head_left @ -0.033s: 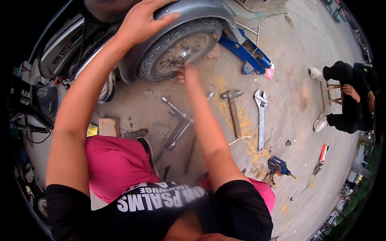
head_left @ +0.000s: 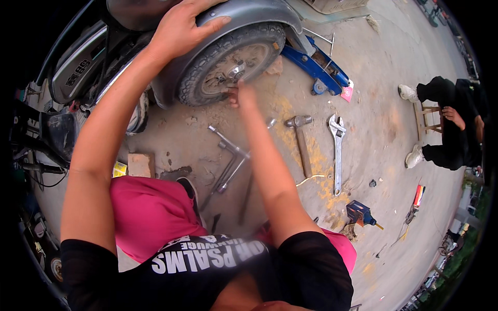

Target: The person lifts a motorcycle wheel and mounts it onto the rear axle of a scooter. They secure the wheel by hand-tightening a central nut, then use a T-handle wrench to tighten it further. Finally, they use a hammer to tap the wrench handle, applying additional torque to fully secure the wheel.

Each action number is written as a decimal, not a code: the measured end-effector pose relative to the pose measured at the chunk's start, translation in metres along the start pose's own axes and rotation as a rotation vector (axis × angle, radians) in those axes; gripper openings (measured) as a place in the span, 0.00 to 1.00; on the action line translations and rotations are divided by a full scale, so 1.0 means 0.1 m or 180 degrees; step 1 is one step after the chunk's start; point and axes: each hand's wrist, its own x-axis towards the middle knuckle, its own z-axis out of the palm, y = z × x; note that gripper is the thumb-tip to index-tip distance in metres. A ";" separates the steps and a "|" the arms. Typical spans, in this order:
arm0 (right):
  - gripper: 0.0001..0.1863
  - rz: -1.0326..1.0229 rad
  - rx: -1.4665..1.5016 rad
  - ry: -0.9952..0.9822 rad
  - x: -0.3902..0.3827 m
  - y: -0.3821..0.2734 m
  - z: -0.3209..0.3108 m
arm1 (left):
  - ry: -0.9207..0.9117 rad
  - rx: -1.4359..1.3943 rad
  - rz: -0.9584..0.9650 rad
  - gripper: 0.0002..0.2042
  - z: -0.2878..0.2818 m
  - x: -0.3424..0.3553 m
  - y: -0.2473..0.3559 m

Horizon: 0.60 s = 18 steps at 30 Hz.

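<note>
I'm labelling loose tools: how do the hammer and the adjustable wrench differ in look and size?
The hammer has a brownish handle; the adjustable wrench is mostly silvery. The hammer ends in a crosswise head, the wrench in an open mouth. The wrench looks longer than the hammer. Both lie on the ground.

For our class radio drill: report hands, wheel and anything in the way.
Left hand on fender. Right hand at wheel, contact unclear. Jack beside wheel; hammer, wrench on floor.

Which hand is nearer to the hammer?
Right: the right hand is at the wheel, up and left of the hammer; the left hand is on the fender, farther up and left.
</note>
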 end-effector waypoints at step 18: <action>0.12 -0.2262 -0.2663 0.1311 -0.15 0.17 0.39 | -0.0067 -0.0026 -0.0092 0.22 -0.01 -0.02 0.02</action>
